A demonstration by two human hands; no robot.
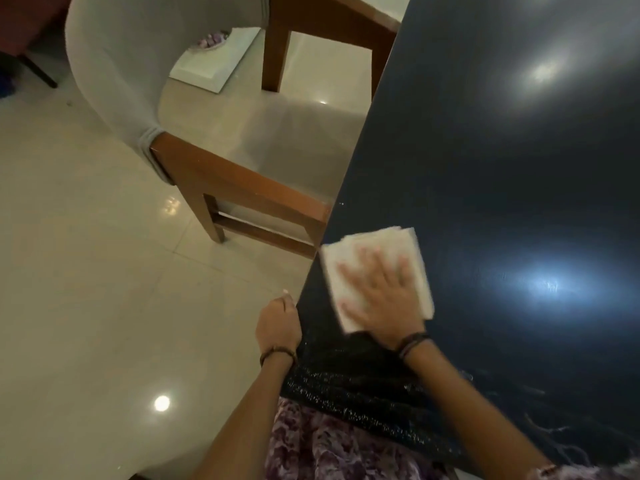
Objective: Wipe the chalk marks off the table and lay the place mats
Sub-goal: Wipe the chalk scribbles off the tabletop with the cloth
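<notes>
Now | right hand flat, fingers spread, pressing folded white cloth on dark table | left hand beside it, fingers curled at table edge, grip unclear

Motion blurs the cloth; the table runs off-frame.

Both forearms are bare, no sleeves down here. The left hand has a thin dark beaded band at its wrist. The right hand wears a stack of dark cords there. Below, a purple-and-white floral garment, and a glimpse of the same print by the right elbow.
</notes>
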